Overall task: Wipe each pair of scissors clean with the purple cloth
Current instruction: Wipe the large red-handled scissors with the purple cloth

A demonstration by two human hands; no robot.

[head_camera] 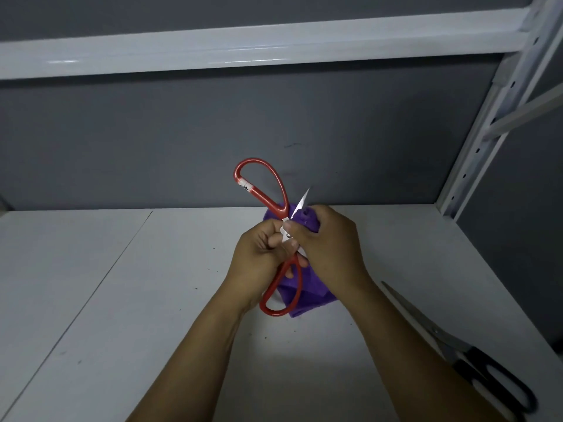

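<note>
Both hands work above the middle of the white counter (122, 300), held clear of its surface. The left hand (259, 257) has its fingers curled round the red scissors (265, 200) at the pivot. The handles are spread wide: one loop points up and away, the other points down toward the person. The right hand (329, 248) is closed round the purple cloth (306, 300), which is bunched over a blade. One bare blade tip (304, 197) stands out above the cloth, and the rest of the cloth hangs below the hands. The black scissors (438, 333) lie flat near the counter's right edge, well apart from the hands, blades pointing away. To the left lies open surface, crossed by a diagonal seam and scattered with dark specks. A perforated white upright (493, 117) bounds the right side, a white beam (243, 47) runs overhead, and a grey wall (152, 141) closes the back. A white label (246, 187) on the upper red handle bears a black mark that cannot be read.
</note>
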